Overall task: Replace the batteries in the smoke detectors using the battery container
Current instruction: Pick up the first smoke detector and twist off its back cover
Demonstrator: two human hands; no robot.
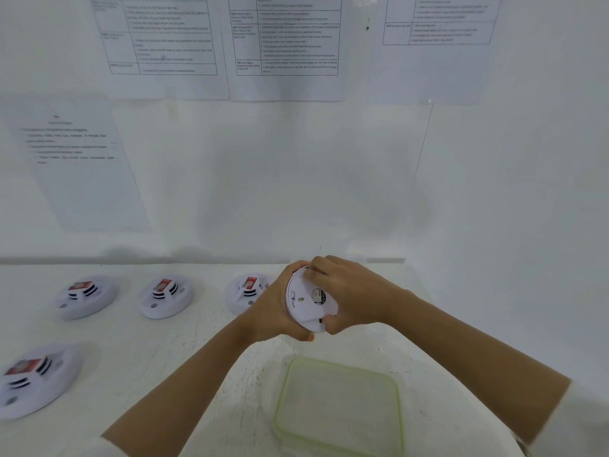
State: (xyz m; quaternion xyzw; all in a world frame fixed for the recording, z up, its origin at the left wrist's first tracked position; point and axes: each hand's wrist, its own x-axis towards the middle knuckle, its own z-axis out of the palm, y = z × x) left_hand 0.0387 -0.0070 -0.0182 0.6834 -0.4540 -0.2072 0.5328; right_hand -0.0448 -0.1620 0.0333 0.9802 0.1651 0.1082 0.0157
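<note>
I hold a round white smoke detector above the table, tilted on edge with its flat back toward me. My left hand grips it from the left and underneath. My right hand curls over its top and right rim, thumb at the lower edge. A small round dark part shows on the back. Below my hands lies the battery container, a clear box with a pale green lid, closed; its contents are hidden.
Several more white smoke detectors with red labels lie on the white table: three in a row at the back and one at the front left. Printed sheets hang on the white wall behind.
</note>
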